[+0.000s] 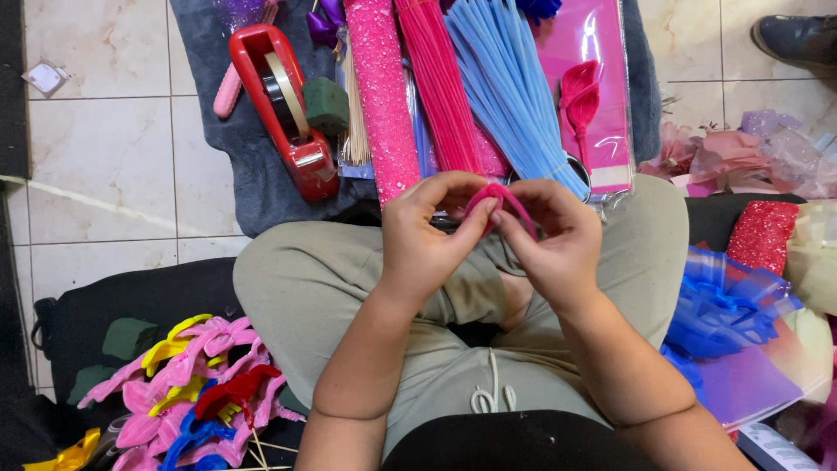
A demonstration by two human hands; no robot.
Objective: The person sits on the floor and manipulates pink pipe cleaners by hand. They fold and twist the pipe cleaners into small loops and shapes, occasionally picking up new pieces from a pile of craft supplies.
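My left hand (429, 234) and my right hand (554, 237) meet over my crossed legs, both pinching one pink pipe cleaner (504, 199) bent into a loop between thumbs and fingers. Just beyond my hands on a grey cloth (253, 174) lie a bundle of pink pipe cleaners (440, 83) and a bundle of light blue pipe cleaners (510, 87). A pink glittery roll (382, 96) lies left of them.
A red tape dispenser (283, 100) and a green foam block (326, 105) sit on the cloth at left. Finished pink, yellow, red and blue bows (196, 384) pile by my left knee. Blue ribbon bows (728, 305) and red glitter sheet (760, 234) lie at right.
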